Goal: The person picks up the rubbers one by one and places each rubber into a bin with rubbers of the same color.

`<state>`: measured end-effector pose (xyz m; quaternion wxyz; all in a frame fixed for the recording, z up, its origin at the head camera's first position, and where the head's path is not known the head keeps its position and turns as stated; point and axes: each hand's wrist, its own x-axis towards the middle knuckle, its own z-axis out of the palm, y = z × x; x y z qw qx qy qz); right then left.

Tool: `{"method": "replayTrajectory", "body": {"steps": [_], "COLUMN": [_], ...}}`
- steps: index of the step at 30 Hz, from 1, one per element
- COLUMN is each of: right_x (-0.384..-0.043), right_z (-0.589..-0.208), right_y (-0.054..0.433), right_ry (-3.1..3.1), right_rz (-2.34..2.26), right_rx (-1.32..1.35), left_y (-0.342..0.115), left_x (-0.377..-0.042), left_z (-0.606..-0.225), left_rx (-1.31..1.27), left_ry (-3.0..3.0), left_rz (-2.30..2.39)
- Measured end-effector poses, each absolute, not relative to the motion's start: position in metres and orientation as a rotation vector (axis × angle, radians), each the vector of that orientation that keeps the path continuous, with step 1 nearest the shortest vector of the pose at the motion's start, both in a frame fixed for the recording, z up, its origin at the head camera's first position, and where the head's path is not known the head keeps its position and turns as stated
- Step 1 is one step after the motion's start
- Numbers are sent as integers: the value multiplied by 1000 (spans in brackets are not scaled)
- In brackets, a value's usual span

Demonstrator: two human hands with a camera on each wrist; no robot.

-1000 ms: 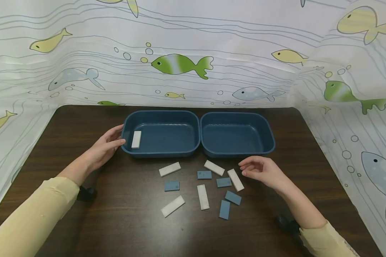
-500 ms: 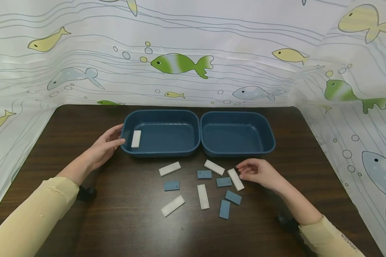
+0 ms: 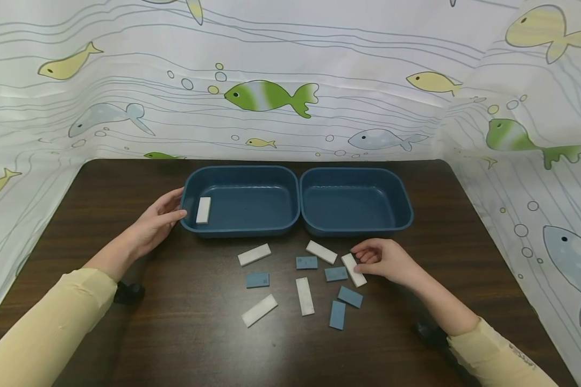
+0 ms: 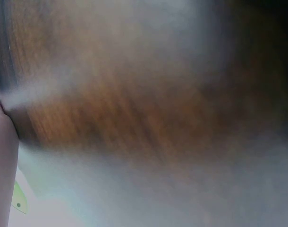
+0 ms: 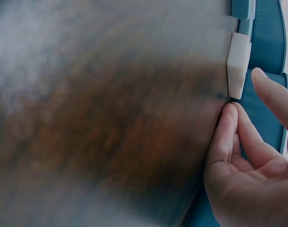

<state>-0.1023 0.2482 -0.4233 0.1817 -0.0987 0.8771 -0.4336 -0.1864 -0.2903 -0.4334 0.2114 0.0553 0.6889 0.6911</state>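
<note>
The fingers (image 5: 220,137) of the right hand (image 3: 382,260) are loosely bent and grasp nothing, the thumb (image 5: 271,94) spread away from them, with the end of a white block (image 3: 354,270) at the gap; whether a fingertip touches the block cannot be told. That block lies flat and slantwise on the dark wooden bench (image 3: 189,333), in front of the right tray (image 3: 355,233). The left hand (image 3: 157,223) is at the outer end of the left tray (image 3: 242,233), thumb tip at the rim and the other fingers along the outer wall; whether they pinch it or only rest there cannot be told, and the left wrist view is mostly blurred wood. Just left of the first block lies a blue tile (image 3: 336,274), and beyond it a second white block (image 3: 321,252) with another blue tile (image 3: 306,263) beside it. Nearer the person, two blue tiles (image 3: 350,296) lie close together, with a white block (image 3: 305,296) to their left. Farther left are a white block (image 3: 254,255) just in front of the left tray, a blue tile (image 3: 257,280) below it and a last white block (image 3: 259,310) nearest the person. One more white block (image 3: 203,210) sits inside the left tray, toward its left end. The two blue trays stand side by side near the far edge, and behind the bench rises a white sheet (image 3: 271,54) printed with fish and wavy lines. Pale yellow sleeves (image 3: 43,322) cover both forearms.
</note>
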Motion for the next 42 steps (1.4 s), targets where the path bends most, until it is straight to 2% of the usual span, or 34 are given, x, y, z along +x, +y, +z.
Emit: {"method": "replayTrajectory", "body": {"steps": [20, 42], "right_x": [-99, -105], "right_z": [-422, -419], "right_y": [240, 236], "right_ry": [2629, 2471], "right_rz": [-1048, -1192], "right_rx": [-383, -248], "left_y": [-290, -290], "left_x": [-187, -187], "left_z": [-434, -434], "left_rx": [127, 135], "left_ry": [1925, 1911], "left_rz": [1894, 1916]}}
